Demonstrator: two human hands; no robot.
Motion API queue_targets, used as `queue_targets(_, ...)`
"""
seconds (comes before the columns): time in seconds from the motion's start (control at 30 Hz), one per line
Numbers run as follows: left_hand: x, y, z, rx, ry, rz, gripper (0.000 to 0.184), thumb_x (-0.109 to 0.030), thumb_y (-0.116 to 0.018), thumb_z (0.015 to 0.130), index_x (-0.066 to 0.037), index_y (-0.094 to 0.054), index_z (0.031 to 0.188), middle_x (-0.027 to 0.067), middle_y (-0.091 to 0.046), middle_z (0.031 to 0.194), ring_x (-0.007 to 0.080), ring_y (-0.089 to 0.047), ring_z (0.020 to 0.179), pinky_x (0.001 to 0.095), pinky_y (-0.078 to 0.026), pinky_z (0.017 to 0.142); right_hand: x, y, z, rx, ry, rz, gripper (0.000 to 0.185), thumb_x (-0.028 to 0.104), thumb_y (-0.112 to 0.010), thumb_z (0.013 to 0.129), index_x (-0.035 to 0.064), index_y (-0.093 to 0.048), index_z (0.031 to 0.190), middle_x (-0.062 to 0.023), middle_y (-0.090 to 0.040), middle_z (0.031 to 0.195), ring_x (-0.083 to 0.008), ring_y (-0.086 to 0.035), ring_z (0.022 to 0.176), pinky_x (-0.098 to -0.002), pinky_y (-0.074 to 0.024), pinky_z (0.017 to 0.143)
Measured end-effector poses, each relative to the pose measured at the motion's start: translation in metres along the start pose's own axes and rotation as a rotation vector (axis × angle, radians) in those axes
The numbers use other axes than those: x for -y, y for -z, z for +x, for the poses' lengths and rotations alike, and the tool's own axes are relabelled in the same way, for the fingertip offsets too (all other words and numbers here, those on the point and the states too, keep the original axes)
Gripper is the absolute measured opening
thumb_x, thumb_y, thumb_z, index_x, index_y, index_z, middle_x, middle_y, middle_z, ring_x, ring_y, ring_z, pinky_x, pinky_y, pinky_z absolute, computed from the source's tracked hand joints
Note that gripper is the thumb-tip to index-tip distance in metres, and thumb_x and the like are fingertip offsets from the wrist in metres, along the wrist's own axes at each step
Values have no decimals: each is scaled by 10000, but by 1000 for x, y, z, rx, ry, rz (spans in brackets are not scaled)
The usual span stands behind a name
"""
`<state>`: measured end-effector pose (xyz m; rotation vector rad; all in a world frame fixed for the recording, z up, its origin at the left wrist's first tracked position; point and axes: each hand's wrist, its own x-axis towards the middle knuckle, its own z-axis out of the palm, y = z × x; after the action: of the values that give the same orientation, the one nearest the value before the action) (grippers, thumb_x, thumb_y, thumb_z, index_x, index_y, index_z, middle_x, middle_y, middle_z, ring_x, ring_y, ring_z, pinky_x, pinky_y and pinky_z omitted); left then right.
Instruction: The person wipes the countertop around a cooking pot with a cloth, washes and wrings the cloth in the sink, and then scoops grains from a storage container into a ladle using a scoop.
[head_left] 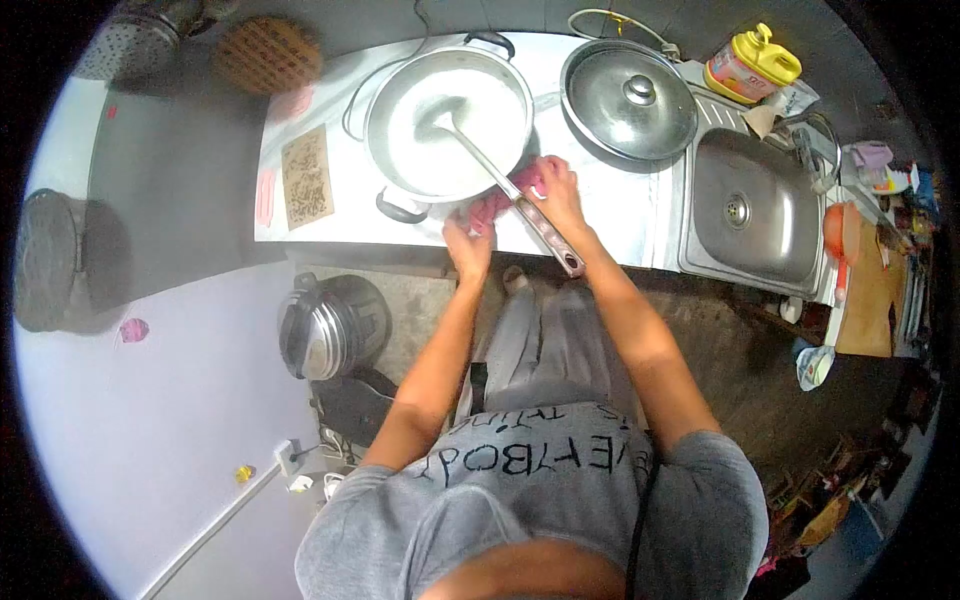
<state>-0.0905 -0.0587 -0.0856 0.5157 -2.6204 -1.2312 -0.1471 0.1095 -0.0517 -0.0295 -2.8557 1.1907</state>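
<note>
Head view. Wide pan (400, 172) on the white counter (350, 205), taken as landmark; side handles at top and lower left, pale interior, contents too washed out to tell. Ladle (497, 178) leaning in it, head inside, long handle slanting out over the near-right rim and past the counter's front edge.

Pink cloth (488, 211), bunched, on the counter at the pan's near-right side, ladle handle crossing above it. Left hand (470, 243) just below the pan, fingers closed on the cloth's near end. Right hand (556, 194) to the pan's lower right, fingers bent and gripping the cloth's other end, on the far side of the ladle handle from the left. Whether either palm touches the counter, cannot tell.

Right of the pan, apart from it: round glass lid (612, 118) with a knob and metal rim. Further right, steel sink (750, 220); yellow jug (750, 68) above the sink. Left of the pan: brown patterned rectangular mat (307, 178), lying flat; a thin cable (346, 118) curves between mat and pan. Upper left of the pan, round woven rack (267, 55). Below and left of it, under counter level, stacked round cookware (325, 335).
</note>
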Motion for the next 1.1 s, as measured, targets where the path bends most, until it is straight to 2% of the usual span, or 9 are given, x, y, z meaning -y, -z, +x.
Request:
queue_targets(0.17,6,-28,-8,90,99,-217,391,-100,-627,762,50,-490,1095,142,-579,963,210,-556,875,303,-445,788,-23,-43,-8,308,333,-316,170,153,-532,750,54,-627,852,-127,-537,960,-281,-447,976,-340,-381,841)
queue_targets(0.3,-8,-38,-14,415,261,-432,401,-110,-611,796,4,-427,1134,122,-561,994,218,-553,879,322,-452,789,-40,-7,-23,64,235,-16,136,111,-566,761,49,-567,882,-125,-562,997,-254,-508,912,-320,-431,804)
queue_targets(0.4,-64,-57,-42,546,523,-820,293,-86,-561,847,-22,-420,1096,69,-559,905,139,-538,816,257,-455,688,-70,31,-30,109,-388,974,175,-5,-523,766,54,-521,931,-78,-585,969,-139,-548,827,-246,-463,678)
queue_targets(0.5,-128,-95,-89,704,458,-975,341,-71,-569,848,-41,-392,1138,104,-562,1033,164,-562,900,267,-469,783,-87,120,-49,-64,-461,1315,233,49,-491,783,43,-525,1013,-72,-578,936,-145,-556,845,-253,-470,724)
queue_targets(0.63,-224,-125,-136,902,644,-1159,297,-106,-539,884,-85,-405,1148,70,-558,1074,150,-550,987,285,-461,843,-139,218,-68,-239,-474,1758,299,154,-422,812,12,-528,1053,-124,-585,1029,-258,-553,991,-430,-417,923)
queue_targets(0.83,-289,-227,-187,952,599,-1064,282,-86,-507,888,-64,-443,1162,58,-570,1050,150,-571,938,272,-474,824,-235,296,-79,-218,-462,1724,262,249,-521,885,37,-535,1036,-97,-590,1022,-219,-554,997,-378,-445,891)
queue_targets(0.9,-302,-267,-198,913,600,-992,303,-71,-497,880,-38,-485,1180,52,-585,1012,137,-579,889,250,-484,777,-274,295,-71,-228,-575,1328,352,260,-597,860,36,-493,1111,-118,-568,1073,-218,-544,1008,-357,-440,909)
queue_targets(0.97,-297,-308,-215,899,512,-902,326,-76,-514,865,-18,-512,1186,50,-596,978,121,-574,847,241,-486,727,-308,304,-75,-133,-604,1482,312,147,-627,831,32,-482,1083,-114,-570,1046,-233,-539,1032,-360,-451,908)
queue_targets(1.1,-315,-369,-224,901,141,-587,187,-124,-583,754,-22,-605,908,37,-606,733,129,-559,687,272,-459,612,-349,342,-72,-26,-593,1512,282,95,-553,857,6,-446,1103,-183,-564,1079,-312,-544,1054,-408,-497,847)
